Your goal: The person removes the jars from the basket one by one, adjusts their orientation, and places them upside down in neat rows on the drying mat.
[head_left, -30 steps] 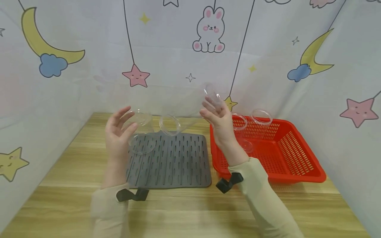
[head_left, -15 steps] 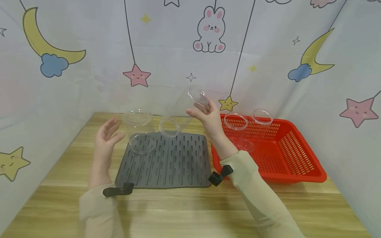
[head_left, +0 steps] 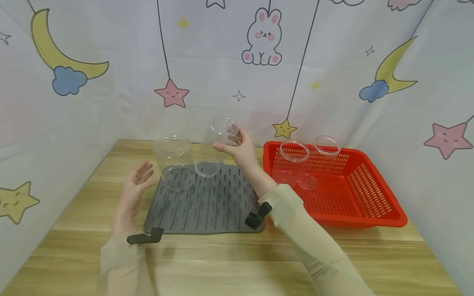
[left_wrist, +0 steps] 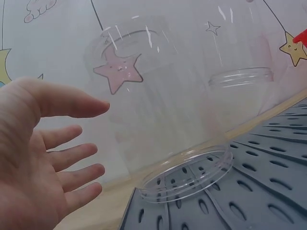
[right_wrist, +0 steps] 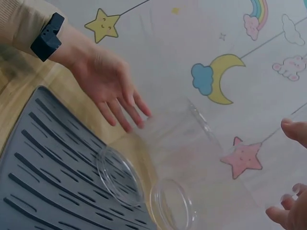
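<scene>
Your right hand, fingers gripping the held jar, has carried it left over the far edge of the mat, so it lines up beside the standing jar, while your left hand, fingers relaxed and empty, has withdrawn to the left edge.

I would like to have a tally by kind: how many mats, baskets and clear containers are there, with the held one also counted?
Gray mat: 1
Red basket: 1
Clear containers: 4 (one on the mat, one in the right hand, two in the basket)
Total: 6
</scene>
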A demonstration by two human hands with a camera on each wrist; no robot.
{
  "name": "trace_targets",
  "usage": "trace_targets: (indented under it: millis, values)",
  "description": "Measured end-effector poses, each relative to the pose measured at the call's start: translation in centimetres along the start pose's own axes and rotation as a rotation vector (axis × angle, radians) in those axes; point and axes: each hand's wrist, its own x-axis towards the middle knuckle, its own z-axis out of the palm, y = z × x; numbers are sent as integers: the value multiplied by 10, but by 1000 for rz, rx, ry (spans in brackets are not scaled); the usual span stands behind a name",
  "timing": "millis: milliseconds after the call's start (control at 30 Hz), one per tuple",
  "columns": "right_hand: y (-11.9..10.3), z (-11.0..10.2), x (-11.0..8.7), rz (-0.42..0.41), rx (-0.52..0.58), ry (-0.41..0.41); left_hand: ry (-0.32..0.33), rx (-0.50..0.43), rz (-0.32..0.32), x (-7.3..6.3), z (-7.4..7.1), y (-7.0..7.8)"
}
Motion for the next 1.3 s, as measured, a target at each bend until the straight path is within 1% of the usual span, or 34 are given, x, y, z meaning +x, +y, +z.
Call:
trace_targets:
  millis: [300,433,600,767,967,1133,1300]
  values:
    - [13,17,2,23,-98,22,-24,41,-30,2,-1,-14]
    - [17,21,4,44,-143,28,-40,36,-29,3,0,-17]
    - [23,23,6,73,-200,32,-37,35,-41,5,0,-18]
    - [29,24,8,92,-208,19,-33,43,-48,5,0,-19]
    - [34,26,10,104,-217,9,-38,30,-48,4,-1,-21]
    - [33,28,12,120,-231,-16,-42,7,-57,6,-3,-28]
    - [35,29,13,142,-218,-28,-47,-6,-66,6,-2,-32]
